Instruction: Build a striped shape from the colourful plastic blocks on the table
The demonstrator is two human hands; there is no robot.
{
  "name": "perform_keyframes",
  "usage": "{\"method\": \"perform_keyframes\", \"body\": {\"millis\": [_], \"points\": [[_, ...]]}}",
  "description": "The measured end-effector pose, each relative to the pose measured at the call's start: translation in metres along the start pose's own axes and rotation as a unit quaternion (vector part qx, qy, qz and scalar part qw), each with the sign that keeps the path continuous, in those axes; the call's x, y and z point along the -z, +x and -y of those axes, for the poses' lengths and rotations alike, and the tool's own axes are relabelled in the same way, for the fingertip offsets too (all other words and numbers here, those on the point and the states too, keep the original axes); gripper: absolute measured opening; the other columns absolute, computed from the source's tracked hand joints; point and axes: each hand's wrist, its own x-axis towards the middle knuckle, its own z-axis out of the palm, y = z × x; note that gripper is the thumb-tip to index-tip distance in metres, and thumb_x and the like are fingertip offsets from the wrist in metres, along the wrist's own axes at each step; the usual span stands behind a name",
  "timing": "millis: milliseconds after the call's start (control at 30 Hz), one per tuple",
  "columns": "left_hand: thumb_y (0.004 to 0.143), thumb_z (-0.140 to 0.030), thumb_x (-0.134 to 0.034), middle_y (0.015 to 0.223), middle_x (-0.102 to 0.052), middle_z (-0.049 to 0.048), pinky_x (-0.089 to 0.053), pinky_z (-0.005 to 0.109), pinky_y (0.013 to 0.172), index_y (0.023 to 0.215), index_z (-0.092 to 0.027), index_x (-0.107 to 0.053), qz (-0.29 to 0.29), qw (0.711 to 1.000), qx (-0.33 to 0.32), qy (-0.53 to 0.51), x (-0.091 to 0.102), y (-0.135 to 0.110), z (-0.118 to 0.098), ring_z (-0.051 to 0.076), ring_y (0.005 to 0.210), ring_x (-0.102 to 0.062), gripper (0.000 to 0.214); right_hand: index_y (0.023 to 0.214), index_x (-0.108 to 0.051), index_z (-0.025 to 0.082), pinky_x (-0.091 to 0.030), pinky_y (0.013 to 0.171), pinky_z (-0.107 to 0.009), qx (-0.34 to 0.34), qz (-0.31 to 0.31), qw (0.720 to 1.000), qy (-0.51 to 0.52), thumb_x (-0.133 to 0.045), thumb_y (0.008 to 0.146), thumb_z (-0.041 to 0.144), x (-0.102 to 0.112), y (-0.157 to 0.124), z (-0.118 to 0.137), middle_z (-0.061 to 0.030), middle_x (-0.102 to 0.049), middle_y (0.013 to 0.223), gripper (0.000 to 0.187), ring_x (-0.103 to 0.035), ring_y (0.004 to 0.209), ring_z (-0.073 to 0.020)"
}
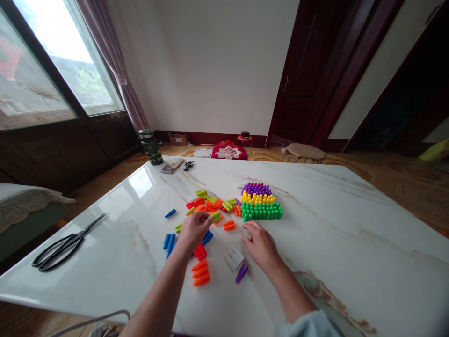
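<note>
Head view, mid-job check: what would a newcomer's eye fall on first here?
Probably the bright block of green, yellow, purple and red plastic pieces, standing in rows right of centre on the glossy white marbled table. Next come the loose orange plastic pieces in the foreground, below the left hand, which appears to pinch a yellow-green plastic cluster. The large black-handled metal scissors stand out at the far left.

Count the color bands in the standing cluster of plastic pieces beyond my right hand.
4: the green band nearest, then the yellow band, the purple band, and the red band farthest away. More may be hidden behind the red.
</note>
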Motion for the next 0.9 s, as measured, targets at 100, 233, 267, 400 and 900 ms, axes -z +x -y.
{"method": "perform_keyframes", "body": {"millis": [100, 233, 267, 400, 900], "points": [[0.078, -0.035, -0.056, 0.066, -0.065, 0.0012, -0.036, 0.025, 0.058, 0.072, -0.017, -0.064, 0.004, 1.000, 0.005, 0.007, 0.001, -0.001, -0.003, 0.017, 0.065, -0.059, 0.020, 0.113, -0.066, 0.018, -0.049, 0.081, -0.026, -0.004, 0.001, 1.000, -0.005, -0.057, 0.078, 0.014, -0.001, 0.000, -0.001, -0.0068, -0.062, 0.123, 0.036, -0.065, 0.085, -0.0167], [0.078, -0.033, -0.057, 0.064, -0.064, 0.0004, -0.036, 0.025, 0.058, 0.072, -0.017, -0.064, 0.008, 1.000, 0.014, 0.011, 0.002, -0.003, -0.007, 0.016, 0.063, -0.058, 0.019, 0.116, -0.065, 0.020, -0.049, 0.082, -0.026, -0.009, 0.010, 1.000, -0.011, -0.058, 0.078, 0.015, -0.001, 0.000, 0.000, -0.0068, -0.060, 0.127, 0.039, -0.065, 0.086, -0.0162], [0.077, -0.033, -0.057, 0.064, -0.064, 0.0003, -0.036, 0.025, 0.058, 0.073, -0.018, -0.064, 0.008, 1.000, 0.015, 0.011, 0.003, -0.003, -0.008, 0.016, 0.063, -0.058, 0.018, 0.116, -0.065, 0.020, -0.049, 0.083, -0.026, -0.011, 0.012, 1.000, -0.012, -0.058, 0.078, 0.015, 0.000, 0.000, 0.001, -0.0067, -0.060, 0.128, 0.039, -0.065, 0.086, -0.0161], [0.077, -0.033, -0.057, 0.065, -0.065, 0.0009, -0.037, 0.025, 0.058, 0.074, -0.018, -0.065, 0.015, 1.000, 0.022, 0.011, 0.003, -0.004, -0.011, 0.016, 0.063, -0.059, 0.018, 0.112, -0.066, 0.020, -0.049, 0.082, -0.026, -0.015, 0.016, 1.000, -0.009, -0.057, 0.079, 0.014, 0.003, 0.000, 0.004, -0.0068, -0.060, 0.126, 0.035, -0.065, 0.085, -0.0162], [0.073, -0.036, -0.064, 0.059, -0.062, 0.0009, -0.042, 0.022, 0.053, 0.074, -0.014, -0.063, 0.159, 0.956, 0.064, -0.236, -0.021, -0.011, -0.015, 0.011, 0.054, -0.057, 0.022, 0.105, -0.068, 0.020, -0.049, 0.075, -0.027, -0.018, -0.008, 0.996, 0.082, -0.060, 0.077, 0.020, 0.003, -0.003, 0.012, -0.0065, -0.067, 0.113, 0.029, -0.062, 0.070, -0.0137]]}}
